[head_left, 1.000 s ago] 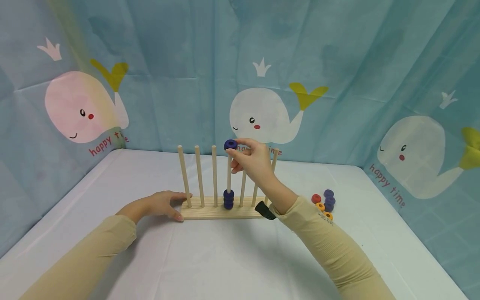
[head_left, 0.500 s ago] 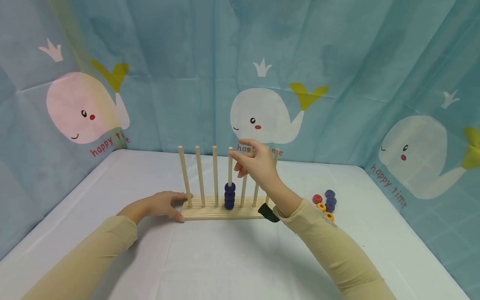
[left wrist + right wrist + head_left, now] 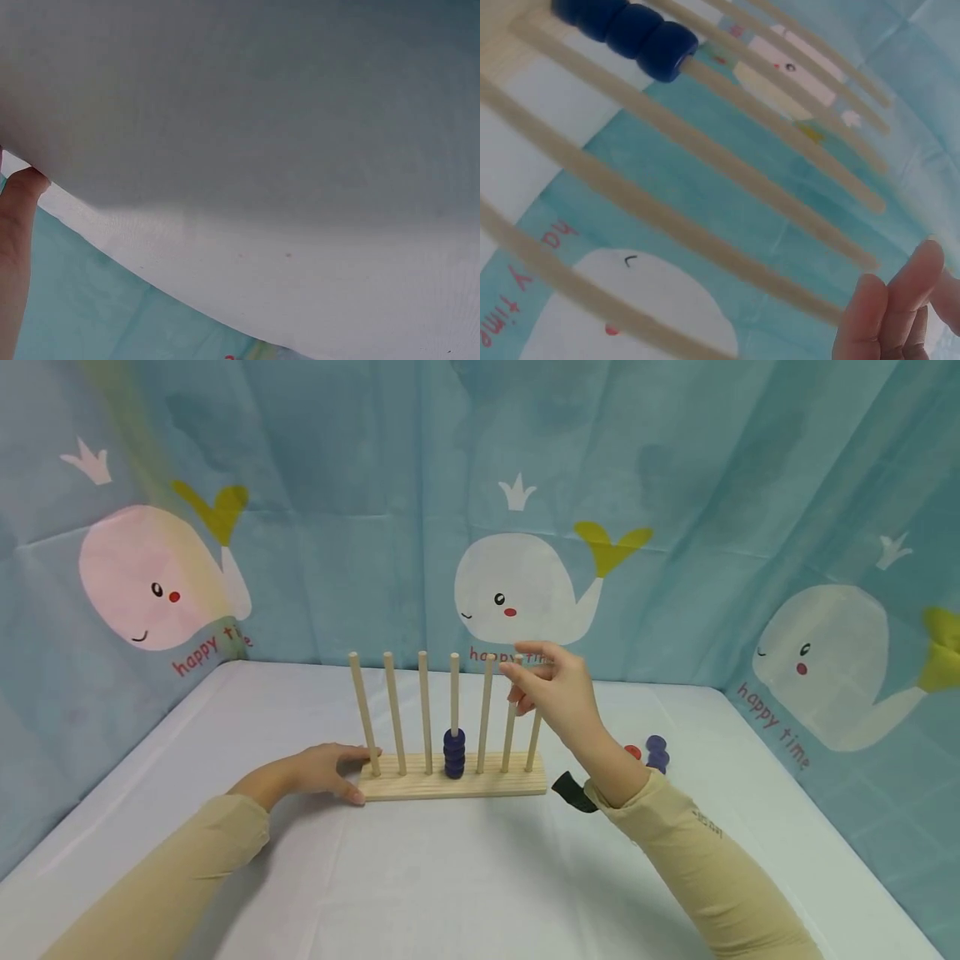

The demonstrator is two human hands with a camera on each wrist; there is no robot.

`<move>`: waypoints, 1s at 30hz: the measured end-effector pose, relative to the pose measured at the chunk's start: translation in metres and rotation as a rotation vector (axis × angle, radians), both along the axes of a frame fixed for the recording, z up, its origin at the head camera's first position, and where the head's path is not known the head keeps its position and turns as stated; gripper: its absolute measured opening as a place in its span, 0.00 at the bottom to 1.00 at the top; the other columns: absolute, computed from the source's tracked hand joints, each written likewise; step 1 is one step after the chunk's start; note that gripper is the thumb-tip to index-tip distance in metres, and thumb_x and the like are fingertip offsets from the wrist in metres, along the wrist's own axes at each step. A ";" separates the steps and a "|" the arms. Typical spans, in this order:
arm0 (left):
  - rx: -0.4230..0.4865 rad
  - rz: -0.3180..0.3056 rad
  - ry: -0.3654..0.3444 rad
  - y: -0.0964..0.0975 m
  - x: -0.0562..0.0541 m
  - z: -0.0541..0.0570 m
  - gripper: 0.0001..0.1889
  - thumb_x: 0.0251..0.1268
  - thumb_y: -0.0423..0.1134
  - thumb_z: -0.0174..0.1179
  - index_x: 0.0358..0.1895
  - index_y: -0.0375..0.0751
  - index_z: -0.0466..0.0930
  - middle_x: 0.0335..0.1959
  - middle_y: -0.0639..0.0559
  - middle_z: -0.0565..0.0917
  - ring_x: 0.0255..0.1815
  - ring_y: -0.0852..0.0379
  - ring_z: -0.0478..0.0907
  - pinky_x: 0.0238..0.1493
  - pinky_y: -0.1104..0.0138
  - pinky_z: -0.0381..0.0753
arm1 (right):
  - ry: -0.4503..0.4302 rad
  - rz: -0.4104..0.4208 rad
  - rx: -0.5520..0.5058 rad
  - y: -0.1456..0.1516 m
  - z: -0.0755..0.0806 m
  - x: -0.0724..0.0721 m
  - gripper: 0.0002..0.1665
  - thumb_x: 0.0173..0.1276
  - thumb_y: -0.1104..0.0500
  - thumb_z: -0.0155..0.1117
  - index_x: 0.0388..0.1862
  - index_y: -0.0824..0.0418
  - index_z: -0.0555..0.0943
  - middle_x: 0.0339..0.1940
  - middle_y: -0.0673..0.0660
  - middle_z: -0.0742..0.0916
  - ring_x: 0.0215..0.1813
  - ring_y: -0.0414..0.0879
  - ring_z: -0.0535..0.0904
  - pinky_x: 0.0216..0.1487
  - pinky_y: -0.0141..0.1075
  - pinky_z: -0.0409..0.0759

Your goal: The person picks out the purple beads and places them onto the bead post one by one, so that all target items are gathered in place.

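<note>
A wooden peg rack [image 3: 465, 787] with several upright pegs stands on the white table. Several dark blue beads [image 3: 453, 754] are stacked at the foot of its middle peg; the right wrist view shows these blue beads [image 3: 634, 31] close up. My left hand [image 3: 324, 769] holds the rack's left end, thumb at the front edge and a finger at the back. In the left wrist view only a thumb [image 3: 21, 199] shows. My right hand [image 3: 561, 689], fingers loosely bent and nothing in them, hovers before the tops of the right-hand pegs.
Right of the rack, loose blue beads [image 3: 657, 746] and a red bead [image 3: 633, 752] lie on the table, partly behind the right forearm. A dark band [image 3: 574, 793] sticks out at the right wrist. A whale-printed curtain [image 3: 360, 577] hangs behind the table.
A blue bead held at the middle peg's top was let go and dropped onto the stack. My right hand then moved right, away from that peg. The left hand stayed at the rack's end.
</note>
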State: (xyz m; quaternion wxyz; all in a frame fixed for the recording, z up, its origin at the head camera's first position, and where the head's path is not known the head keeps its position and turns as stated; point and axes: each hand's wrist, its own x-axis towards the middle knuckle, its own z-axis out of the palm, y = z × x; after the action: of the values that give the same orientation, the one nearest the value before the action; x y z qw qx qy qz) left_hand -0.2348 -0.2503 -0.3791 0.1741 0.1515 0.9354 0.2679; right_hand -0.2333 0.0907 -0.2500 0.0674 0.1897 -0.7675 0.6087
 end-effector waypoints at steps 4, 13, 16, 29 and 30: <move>0.009 0.000 -0.001 0.000 0.000 0.000 0.44 0.48 0.49 0.75 0.69 0.37 0.68 0.69 0.31 0.65 0.70 0.27 0.54 0.65 0.35 0.52 | 0.028 -0.039 0.020 0.015 -0.002 0.000 0.23 0.67 0.61 0.67 0.59 0.69 0.77 0.18 0.55 0.84 0.17 0.43 0.80 0.30 0.35 0.84; -0.002 -0.013 0.006 -0.001 -0.001 0.001 0.44 0.49 0.50 0.75 0.69 0.37 0.68 0.69 0.30 0.65 0.70 0.26 0.54 0.65 0.35 0.53 | 0.081 -0.145 0.088 0.051 -0.007 0.001 0.22 0.68 0.59 0.66 0.58 0.67 0.77 0.19 0.55 0.84 0.18 0.43 0.79 0.32 0.34 0.83; -0.014 -0.011 0.006 -0.001 0.000 0.001 0.44 0.49 0.50 0.74 0.69 0.37 0.68 0.69 0.29 0.64 0.70 0.26 0.54 0.64 0.35 0.54 | 0.106 -0.161 0.116 0.062 -0.010 0.001 0.22 0.69 0.58 0.65 0.59 0.66 0.77 0.20 0.56 0.85 0.19 0.44 0.80 0.33 0.33 0.83; 0.002 0.011 -0.018 0.001 0.004 0.004 0.44 0.49 0.49 0.75 0.70 0.37 0.67 0.70 0.30 0.63 0.70 0.26 0.53 0.64 0.33 0.52 | 0.107 -0.169 0.215 0.102 -0.028 -0.002 0.23 0.70 0.56 0.64 0.59 0.67 0.77 0.24 0.62 0.85 0.24 0.46 0.82 0.29 0.28 0.78; 0.004 0.014 -0.022 0.002 0.004 0.004 0.44 0.49 0.49 0.75 0.70 0.37 0.67 0.70 0.30 0.63 0.71 0.26 0.52 0.65 0.34 0.52 | 0.100 -0.164 0.228 0.106 -0.030 -0.002 0.23 0.70 0.56 0.63 0.59 0.67 0.77 0.25 0.62 0.85 0.24 0.45 0.82 0.27 0.28 0.77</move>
State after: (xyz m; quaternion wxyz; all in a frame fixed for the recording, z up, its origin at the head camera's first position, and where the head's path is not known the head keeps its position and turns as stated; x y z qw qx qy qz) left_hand -0.2311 -0.2487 -0.3748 0.1822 0.1421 0.9340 0.2725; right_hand -0.2358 0.1964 -0.2800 0.1332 0.1627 -0.8402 0.4998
